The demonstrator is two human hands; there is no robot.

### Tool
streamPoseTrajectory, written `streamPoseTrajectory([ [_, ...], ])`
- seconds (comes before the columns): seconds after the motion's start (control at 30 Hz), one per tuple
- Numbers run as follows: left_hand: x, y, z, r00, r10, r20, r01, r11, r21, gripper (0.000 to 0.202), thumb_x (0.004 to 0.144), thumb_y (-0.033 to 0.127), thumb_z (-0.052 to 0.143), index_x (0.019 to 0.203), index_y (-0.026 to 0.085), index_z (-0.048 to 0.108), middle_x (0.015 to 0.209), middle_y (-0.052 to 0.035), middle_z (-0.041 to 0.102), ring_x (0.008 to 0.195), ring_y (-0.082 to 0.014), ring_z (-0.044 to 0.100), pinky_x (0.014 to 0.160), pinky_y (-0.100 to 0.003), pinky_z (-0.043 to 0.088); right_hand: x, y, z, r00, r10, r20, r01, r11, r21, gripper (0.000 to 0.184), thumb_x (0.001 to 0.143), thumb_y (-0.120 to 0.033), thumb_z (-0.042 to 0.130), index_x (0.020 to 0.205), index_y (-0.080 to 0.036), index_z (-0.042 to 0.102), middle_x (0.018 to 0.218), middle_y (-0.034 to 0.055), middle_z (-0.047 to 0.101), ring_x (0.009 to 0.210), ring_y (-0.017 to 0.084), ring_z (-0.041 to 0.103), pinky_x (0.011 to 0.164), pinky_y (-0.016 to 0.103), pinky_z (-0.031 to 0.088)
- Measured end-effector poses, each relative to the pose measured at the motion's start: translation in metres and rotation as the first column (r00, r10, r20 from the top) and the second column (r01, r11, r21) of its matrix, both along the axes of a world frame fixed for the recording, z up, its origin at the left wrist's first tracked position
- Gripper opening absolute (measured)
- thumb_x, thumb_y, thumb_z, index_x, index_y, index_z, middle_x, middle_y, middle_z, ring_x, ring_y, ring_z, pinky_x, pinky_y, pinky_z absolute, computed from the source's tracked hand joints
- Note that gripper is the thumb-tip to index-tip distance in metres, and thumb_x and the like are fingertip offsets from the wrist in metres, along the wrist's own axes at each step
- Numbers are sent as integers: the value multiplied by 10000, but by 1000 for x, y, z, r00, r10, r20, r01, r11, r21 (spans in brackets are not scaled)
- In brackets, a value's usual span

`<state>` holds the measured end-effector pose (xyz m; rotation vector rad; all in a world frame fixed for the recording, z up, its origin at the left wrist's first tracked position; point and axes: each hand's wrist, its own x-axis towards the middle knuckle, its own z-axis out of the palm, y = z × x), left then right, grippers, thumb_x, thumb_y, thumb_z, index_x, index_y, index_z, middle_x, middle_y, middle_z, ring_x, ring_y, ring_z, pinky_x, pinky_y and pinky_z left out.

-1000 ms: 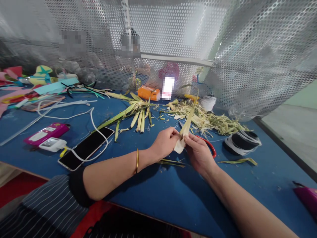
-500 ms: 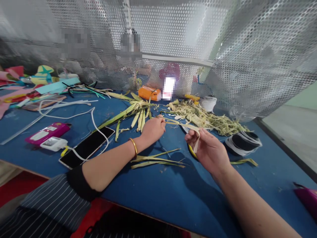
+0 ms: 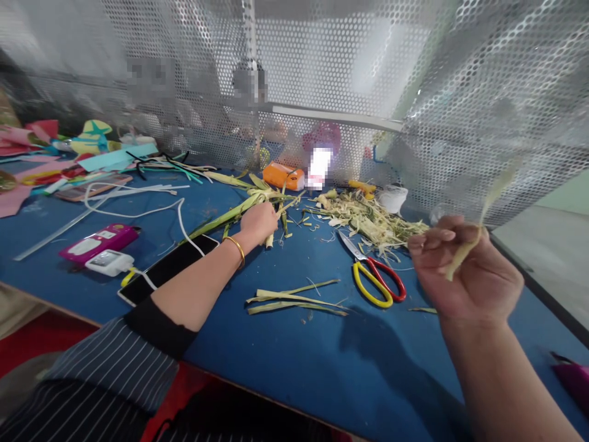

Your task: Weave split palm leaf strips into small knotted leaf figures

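My right hand [image 3: 469,267] is raised at the right, its fingers pinching a pale husk strip [image 3: 464,253]. The strip's lower end hangs against the palm, and its upper part is blurred above the fingers. My left hand [image 3: 258,222], with a gold bangle, is closed at a bundle of long green and pale husks [image 3: 225,216]. Its fingertips are hidden, so what they grip does not show. Scissors [image 3: 375,281] with one yellow and one red handle lie between the hands. Several cut husk strips [image 3: 294,298] lie nearer the front edge.
Shredded plant scraps [image 3: 368,216] are heaped at the back right. An orange packet [image 3: 283,177] and a lit phone [image 3: 319,167] stand by the perforated silver sheet [image 3: 322,73]. A dark phone [image 3: 168,270], white cable and magenta device [image 3: 99,242] lie left, near coloured craft pieces [image 3: 119,158].
My right hand has moved right and up with the husk strip, uncovering the scissors. My left hand has left the strip's other end and shifted left onto the husk bundle.
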<state>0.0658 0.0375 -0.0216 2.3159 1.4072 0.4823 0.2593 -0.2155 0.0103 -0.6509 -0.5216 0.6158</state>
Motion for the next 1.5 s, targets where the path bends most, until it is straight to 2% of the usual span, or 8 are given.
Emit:
streamPoseTrajectory([
  [0.2, 3, 0, -6, 982, -48, 185, 76, 987, -144, 177, 717, 147, 535, 569, 175, 628, 589, -51, 666, 545, -170, 601, 546, -270, 410, -3, 12, -14, 998, -28, 60, 38, 982, -186, 171, 687, -268, 754, 665, -196, 600, 703, -36, 538, 593, 77, 507, 592, 220, 495],
  [0.47, 15, -19, -8, 935, -48, 351, 190, 904, -383, 83, 784, 106, 525, 766, 144, 597, 773, -71, 724, 554, -120, 640, 447, -206, 398, -19, 26, -42, 998, -17, 58, 45, 850, -525, 384, 489, -382, 889, 700, -164, 653, 587, -36, 585, 506, 69, 527, 452, 155, 430],
  [0.8, 28, -68, -6, 794, 75, 604, 459, 578, -675, 118, 705, 48, 533, 745, 152, 572, 676, -15, 612, 553, -102, 571, 544, -258, 439, -33, 30, -49, 990, 86, 114, 1, 795, -607, 430, 506, -467, 864, 703, -174, 619, 674, -4, 678, 447, 88, 573, 432, 201, 435],
  [0.97, 30, -93, -2, 755, 74, 652, 552, 465, -692, 110, 697, 105, 508, 735, 179, 579, 564, 29, 459, 444, -67, 312, 442, -252, 215, -41, 31, -52, 961, 178, 212, 1, 764, -645, 355, 612, -464, 798, 717, -180, 612, 646, -11, 670, 392, 66, 504, 403, 201, 360],
  [1.07, 29, -102, -1, 746, 36, 664, 568, 486, -664, 66, 738, 215, 609, 785, 180, 641, 508, 64, 366, 435, -62, 202, 454, -264, 142, -48, 32, -54, 933, 255, 253, -24, 747, -664, 339, 658, -468, 764, 713, -179, 597, 654, -12, 670, 376, 58, 474, 409, 209, 345],
  [1.27, 30, -102, -1, 752, 83, 654, 456, 651, -607, 190, 770, 255, 657, 617, 173, 580, 522, 49, 401, 448, -55, 232, 470, -269, 171, -50, 29, -54, 875, 378, 303, -80, 729, -680, 316, 707, -453, 744, 732, -161, 622, 633, -18, 634, 418, 49, 427, 448, 211, 321],
  [1.37, 28, -93, 3, 718, 107, 688, 433, 705, -562, 262, 818, 301, 628, 598, 179, 553, 508, 50, 347, 450, -60, 221, 462, -266, 142, -43, 28, -51, 890, 350, 293, -68, 736, -674, 305, 673, -426, 779, 689, -155, 639, 584, -27, 593, 448, 49, 419, 455, 204, 305],
  [1.5, 27, -87, 6, 716, 163, 679, 399, 702, -590, 280, 844, 311, 595, 609, 175, 531, 564, 25, 416, 459, -56, 239, 447, -248, 148, -38, 28, -49, 932, 240, 271, -12, 770, -638, 314, 593, -414, 829, 665, -159, 660, 594, -13, 610, 483, 67, 483, 496, 209, 377],
])
